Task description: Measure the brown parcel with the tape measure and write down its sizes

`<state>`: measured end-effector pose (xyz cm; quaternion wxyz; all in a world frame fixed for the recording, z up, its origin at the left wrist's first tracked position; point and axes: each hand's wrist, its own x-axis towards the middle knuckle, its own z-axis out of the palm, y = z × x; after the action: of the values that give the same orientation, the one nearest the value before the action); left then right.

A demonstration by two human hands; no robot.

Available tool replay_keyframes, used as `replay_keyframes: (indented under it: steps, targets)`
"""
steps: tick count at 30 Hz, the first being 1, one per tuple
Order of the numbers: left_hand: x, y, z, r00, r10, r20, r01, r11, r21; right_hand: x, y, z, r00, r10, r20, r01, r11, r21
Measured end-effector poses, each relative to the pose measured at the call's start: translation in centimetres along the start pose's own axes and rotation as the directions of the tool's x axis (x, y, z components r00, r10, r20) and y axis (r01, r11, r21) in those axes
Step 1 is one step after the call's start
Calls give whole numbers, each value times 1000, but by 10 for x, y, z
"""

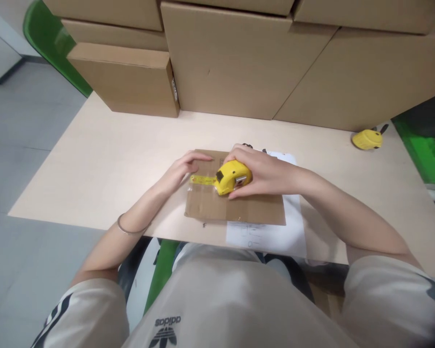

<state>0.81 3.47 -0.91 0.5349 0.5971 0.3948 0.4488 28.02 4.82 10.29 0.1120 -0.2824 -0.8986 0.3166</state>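
A small cardboard box (239, 210) lies on the table in front of me, partly over a sheet of white paper (266, 237) with handwriting. My right hand (253, 166) is closed around a yellow tape measure (235, 176) on top of the box. A short length of its yellow blade (203, 180) runs left across the cardboard to the box's left edge. At that edge, my left hand (183, 169) grips the box, its index finger stretched along the far side. Whether its other fingers touch the blade's end I cannot tell.
Large cardboard boxes (235, 63) stand along the back of the pale table (105, 164). A flatter box (130, 87) stands at back left. Another yellow tape measure (368, 139) lies at back right. Behind the table's left side is a green chair (50, 38).
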Motion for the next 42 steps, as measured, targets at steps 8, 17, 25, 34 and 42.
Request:
replay_keyframes:
  steps: [8,17,25,34,42]
  targets:
    - [2,2,14,1000,3,-3,-4,962,-272,36,-50,21,995,65,-73,-79,975,-207]
    - [-2,8,-12,968,115,221,-137,987,86,-28,-22,-2,972,188,-137,-208,966,-151]
    - [-2,8,-15,962,100,253,-132,985,110,-135,17,-40,825,444,-349,-476,879,-8]
    - [-2,10,-17,967,107,232,-147,976,163,-128,6,-40,877,377,-299,-404,914,-34]
    - [1,5,-10,981,103,164,-114,992,59,-1,-23,-2,996,-2,-87,-28,942,-335]
